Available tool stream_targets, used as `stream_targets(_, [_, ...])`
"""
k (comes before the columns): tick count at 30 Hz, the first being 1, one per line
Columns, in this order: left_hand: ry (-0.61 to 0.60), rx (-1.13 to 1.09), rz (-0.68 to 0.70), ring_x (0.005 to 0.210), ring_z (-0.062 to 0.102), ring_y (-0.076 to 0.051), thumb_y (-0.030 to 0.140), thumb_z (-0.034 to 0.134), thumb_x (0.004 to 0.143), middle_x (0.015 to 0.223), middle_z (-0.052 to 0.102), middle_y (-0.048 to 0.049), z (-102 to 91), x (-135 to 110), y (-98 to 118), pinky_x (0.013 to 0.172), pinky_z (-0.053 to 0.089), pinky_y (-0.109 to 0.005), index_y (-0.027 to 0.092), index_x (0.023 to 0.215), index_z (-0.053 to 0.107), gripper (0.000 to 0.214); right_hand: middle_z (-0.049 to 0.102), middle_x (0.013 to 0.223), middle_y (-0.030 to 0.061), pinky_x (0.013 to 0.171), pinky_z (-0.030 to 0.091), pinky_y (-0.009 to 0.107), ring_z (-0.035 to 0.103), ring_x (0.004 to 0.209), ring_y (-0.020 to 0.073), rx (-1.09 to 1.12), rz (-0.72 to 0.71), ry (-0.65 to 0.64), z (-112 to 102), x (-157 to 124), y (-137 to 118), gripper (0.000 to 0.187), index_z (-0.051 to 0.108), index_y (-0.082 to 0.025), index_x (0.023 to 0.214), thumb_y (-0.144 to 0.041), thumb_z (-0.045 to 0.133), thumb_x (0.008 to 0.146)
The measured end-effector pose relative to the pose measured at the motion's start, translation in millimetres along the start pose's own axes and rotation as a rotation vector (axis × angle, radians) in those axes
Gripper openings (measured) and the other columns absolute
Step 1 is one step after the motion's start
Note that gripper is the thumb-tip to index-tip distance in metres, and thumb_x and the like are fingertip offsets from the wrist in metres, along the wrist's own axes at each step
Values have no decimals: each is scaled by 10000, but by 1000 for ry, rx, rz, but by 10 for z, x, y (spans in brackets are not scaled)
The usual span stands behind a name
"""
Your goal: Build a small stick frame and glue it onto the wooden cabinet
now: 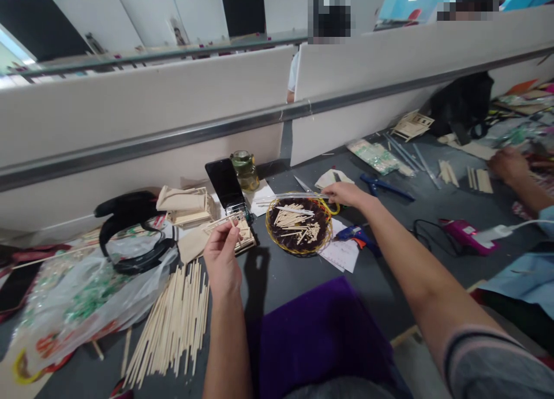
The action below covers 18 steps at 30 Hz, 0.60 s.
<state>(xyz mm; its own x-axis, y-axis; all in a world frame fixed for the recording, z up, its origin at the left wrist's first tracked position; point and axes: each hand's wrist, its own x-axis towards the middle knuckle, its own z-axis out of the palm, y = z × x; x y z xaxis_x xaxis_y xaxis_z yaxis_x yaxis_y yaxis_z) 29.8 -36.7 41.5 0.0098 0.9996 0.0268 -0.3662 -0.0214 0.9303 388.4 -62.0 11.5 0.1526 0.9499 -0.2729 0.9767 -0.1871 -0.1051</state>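
My left hand [223, 258] is closed in a pinch, its fingertips around a short piece of wooden stick [234, 222]. Just behind it sits a small wooden stick frame [244, 237], partly hidden by the hand. My right hand [348, 195] reaches forward, fingers closed at the end of a clear glue stick [291, 197] lying across the far rim of a round woven basket [277, 243]. Cut wooden sticks [294, 215] and small pieces lie in the basket. Scissors with a yellow handle [333, 207] rest right under my right hand. A blue glue gun [355, 234] lies beside the basket.
Long wooden sticks [173, 318] spread at left near a plastic bag [108, 295] and black headgear [130, 255]. A phone [224, 183] leans before a green jar [244, 171]. Blue pliers [385, 187] and a pink glue gun [470, 236] lie right, near another person's hand [511, 165].
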Motion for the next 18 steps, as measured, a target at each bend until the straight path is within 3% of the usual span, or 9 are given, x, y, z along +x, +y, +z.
stream_targets(5, [4,-11,-6,635,507,-72,318,825,622,822,661,-9,-12,13,-14,604,399,-189,173,811,712,264,738,1002,53,634,385,252,651,874,206,24,-14,1,-42,75,-49,309,709,-234,1053,-185,628,759])
stream_targets(9, [-2,-15,-12,627,503,-65,313,830,619,805,659,-7,-20,23,-25,606,400,-183,167,807,713,265,711,1134,73,755,442,274,643,998,224,63,-49,36,-79,119,-62,344,693,-217,1113,-177,623,779])
stream_targets(12, [11,-27,-2,625,505,-59,307,833,614,858,672,-12,-26,37,-24,609,403,-182,166,803,708,267,713,1119,103,811,461,297,649,998,233,103,-69,75,-182,38,-162,323,692,-175,1111,-175,608,799])
stream_targets(15, [14,-34,8,613,502,-56,309,823,628,848,667,-8,-63,79,-43,608,400,-184,162,817,703,268,717,1100,86,856,467,305,652,991,207,186,-109,191,-444,-276,-542,292,671,-175,1131,-214,520,885])
stream_targets(17, [14,-23,10,604,499,-57,311,820,631,812,659,-4,-117,128,-84,604,398,-189,156,829,703,277,719,1092,56,874,474,305,658,971,181,479,-230,419,-687,-622,-986,270,676,-191,1105,-231,488,914])
stream_targets(18, [20,-15,9,601,502,-58,308,825,621,807,661,-5,-149,157,-112,599,397,-192,155,831,702,287,718,1093,30,871,481,288,659,962,157,648,-320,471,-806,-814,-1244,271,664,-210,1119,-235,475,926])
